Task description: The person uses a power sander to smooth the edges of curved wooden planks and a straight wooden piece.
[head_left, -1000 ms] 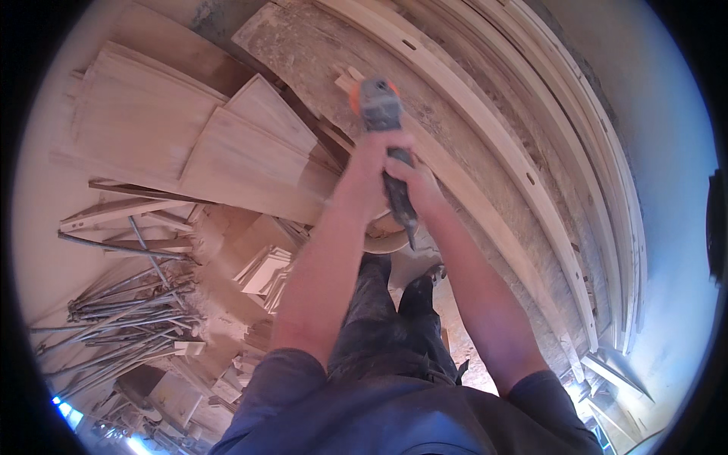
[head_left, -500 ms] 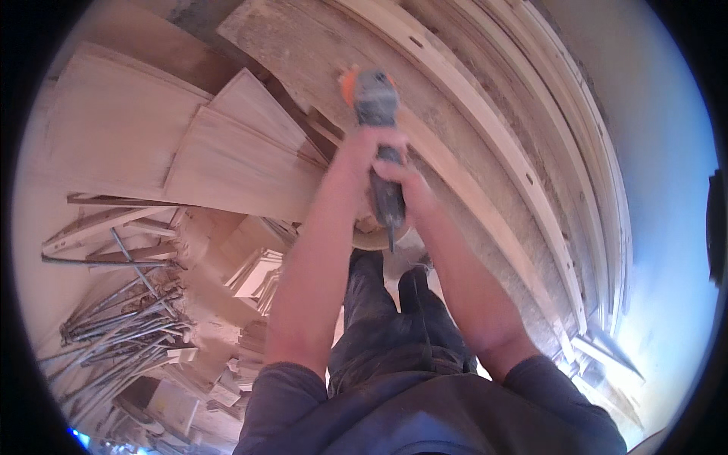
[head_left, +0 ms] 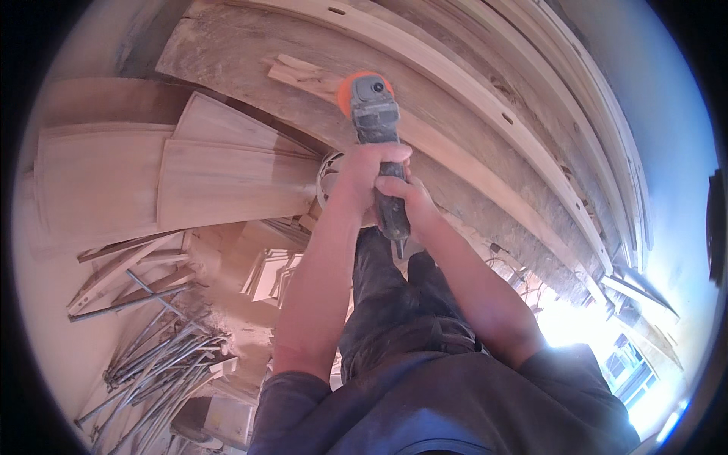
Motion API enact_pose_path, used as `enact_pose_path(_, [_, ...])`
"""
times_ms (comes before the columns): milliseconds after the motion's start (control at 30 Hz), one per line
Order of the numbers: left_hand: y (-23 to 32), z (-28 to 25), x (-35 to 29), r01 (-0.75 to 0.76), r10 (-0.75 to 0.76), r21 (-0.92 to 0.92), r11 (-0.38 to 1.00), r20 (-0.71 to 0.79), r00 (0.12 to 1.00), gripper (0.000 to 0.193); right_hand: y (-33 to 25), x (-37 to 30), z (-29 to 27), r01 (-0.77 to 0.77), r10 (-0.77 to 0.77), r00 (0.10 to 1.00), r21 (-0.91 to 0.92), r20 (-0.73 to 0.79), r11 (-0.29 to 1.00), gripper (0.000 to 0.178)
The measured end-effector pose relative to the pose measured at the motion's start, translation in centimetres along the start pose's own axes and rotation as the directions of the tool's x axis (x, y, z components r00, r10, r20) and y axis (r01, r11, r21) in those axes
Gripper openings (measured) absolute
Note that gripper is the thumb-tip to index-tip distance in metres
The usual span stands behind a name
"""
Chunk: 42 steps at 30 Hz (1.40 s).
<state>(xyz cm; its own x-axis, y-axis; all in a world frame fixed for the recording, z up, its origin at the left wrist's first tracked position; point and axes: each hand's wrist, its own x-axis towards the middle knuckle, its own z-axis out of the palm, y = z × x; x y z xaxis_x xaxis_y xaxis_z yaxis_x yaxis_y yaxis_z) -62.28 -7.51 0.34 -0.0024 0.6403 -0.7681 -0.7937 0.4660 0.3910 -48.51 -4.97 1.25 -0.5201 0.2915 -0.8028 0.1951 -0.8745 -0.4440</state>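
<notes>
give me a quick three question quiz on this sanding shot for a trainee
1. True or false: both hands grip the power tool.
2. Which hand sits nearer the tool's orange head: the left hand or the right hand?
3. What lies on the floor at lower left: A) metal rods, B) paint cans, C) bricks?

Key
1. True.
2. The left hand, just behind the grey body; the right hand holds the rear grip.
3. A, a pile of metal rods, below the flat wooden panels.

Blown-out window glare, fisheye-bent edges
</notes>
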Motion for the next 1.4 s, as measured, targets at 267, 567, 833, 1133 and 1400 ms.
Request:
enact_pose_path(267, [-7.3, 3.4, -0.5, 0.028, -0.029, 0.106, 0.994, 0.009, 1.000, 0.020, 2.9, -4.8, -6.3, 0.034, -0.034, 0.999, -0.010, -0.014, 0.999, 0.049])
enact_pose_path(567, [-16.4, 9.7, 0.2, 0.073, -0.074, 0.069, 0.995, 0.003, 0.997, 0.013, 5.7, -11.2, -15.4, 0.100, -0.100, 0.994, 0.020, -0.035, 0.995, 0.052])
enact_pose_path(833, [-26.6, 17.3, -0.1, 0.046, -0.055, 0.141, 0.989, 0.061, 0.997, 0.012, 9.9, -18.0, -25.3, 0.124, -0.118, 0.981, 0.032, -0.152, 0.992, 0.045])
enact_pose_path(1133, [-39.7, 27.8, 1.2, 0.140, -0.230, 0.434, 0.890, 0.161, 0.960, 0.021, 16.0, -28.1, -35.7, 0.277, -0.145, 0.915, 0.323, -0.377, 0.905, 0.033])
enact_pose_path(1400, [-30.4, 21.5, -0.6, 0.195, -0.203, 0.246, 0.950, 0.011, 0.979, 0.024, 12.5, -20.9, -30.0, 0.151, -0.147, 0.969, 0.002, -0.199, 0.989, 0.052])
